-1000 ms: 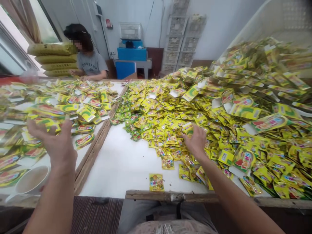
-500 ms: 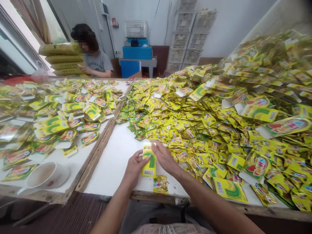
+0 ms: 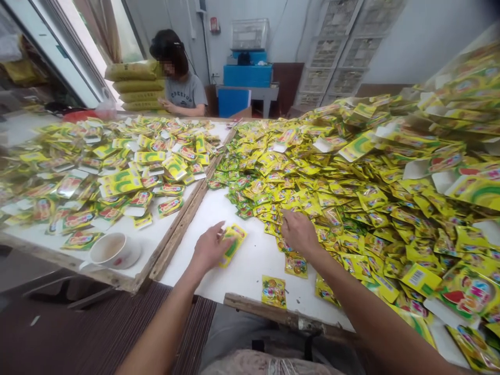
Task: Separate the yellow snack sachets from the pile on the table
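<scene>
My left hand (image 3: 211,247) grips a small yellow-and-green carton (image 3: 236,244) just above or on the white tabletop, thumb across its face. At the near edge of the large heap, my right hand (image 3: 300,232) has its fingers curled down among yellow sachets (image 3: 269,161); whether a sachet is between them is hidden. Below that hand lies one loose sachet (image 3: 296,265). Another sachet (image 3: 273,291) rests flat near the table's front edge.
Flat yellow cartons (image 3: 121,182) cover the left table, with a white cup (image 3: 113,251) at its front. A wooden rail (image 3: 183,224) divides the tables. More cartons (image 3: 464,291) lie on the right heap. Across the table sits a person (image 3: 185,94) beside stacked sacks (image 3: 135,83).
My right hand has left the carton and moved right to the sachet heap. My left hand keeps the carton, now tilted and further left. The head view has swung left.
</scene>
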Demonstrator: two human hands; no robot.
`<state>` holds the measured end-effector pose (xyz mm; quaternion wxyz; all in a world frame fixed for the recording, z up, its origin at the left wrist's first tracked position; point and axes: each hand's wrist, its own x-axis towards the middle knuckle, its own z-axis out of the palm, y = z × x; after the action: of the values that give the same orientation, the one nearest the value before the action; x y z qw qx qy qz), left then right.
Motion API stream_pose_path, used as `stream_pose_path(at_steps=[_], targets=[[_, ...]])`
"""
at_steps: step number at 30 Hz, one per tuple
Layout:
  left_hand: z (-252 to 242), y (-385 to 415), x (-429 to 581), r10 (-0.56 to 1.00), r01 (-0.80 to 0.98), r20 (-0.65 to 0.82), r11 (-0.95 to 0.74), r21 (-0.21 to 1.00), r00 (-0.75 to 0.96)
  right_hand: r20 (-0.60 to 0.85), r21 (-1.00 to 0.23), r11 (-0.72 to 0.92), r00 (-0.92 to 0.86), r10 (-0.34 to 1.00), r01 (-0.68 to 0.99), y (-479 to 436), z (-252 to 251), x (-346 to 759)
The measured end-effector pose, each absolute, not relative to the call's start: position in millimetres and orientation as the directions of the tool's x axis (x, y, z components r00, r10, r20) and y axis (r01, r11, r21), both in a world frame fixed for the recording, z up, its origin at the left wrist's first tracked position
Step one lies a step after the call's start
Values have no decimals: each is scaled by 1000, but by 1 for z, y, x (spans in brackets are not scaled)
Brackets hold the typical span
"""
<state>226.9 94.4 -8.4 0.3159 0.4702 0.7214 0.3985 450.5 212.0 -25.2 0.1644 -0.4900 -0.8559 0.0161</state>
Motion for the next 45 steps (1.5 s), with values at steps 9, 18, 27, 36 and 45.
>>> stream_pose_path(at_steps=[9, 18, 27, 36, 45], targets=[[-26, 88, 237, 979, 933, -18, 200, 300, -204, 33, -700, 268, -345, 938, 662, 197, -43, 419], [-36, 84, 207, 885, 410, -58, 270, 871, -461, 63, -665, 326, -384, 921, 673, 189, -44, 403], [-38, 76, 231, 920, -208, -223, 161, 965, -323, 41, -975, 129, -424, 905, 180, 181, -22, 382], [-40, 68, 232, 916, -335, -308, 215, 917, -256, -302, -901, -8, -615, 729, 434, 199, -16, 390], [-38, 76, 227, 875, -383, -390, 269, 884, -286, -159, -881, 211, -684, 712, 424, 207, -14, 378]])
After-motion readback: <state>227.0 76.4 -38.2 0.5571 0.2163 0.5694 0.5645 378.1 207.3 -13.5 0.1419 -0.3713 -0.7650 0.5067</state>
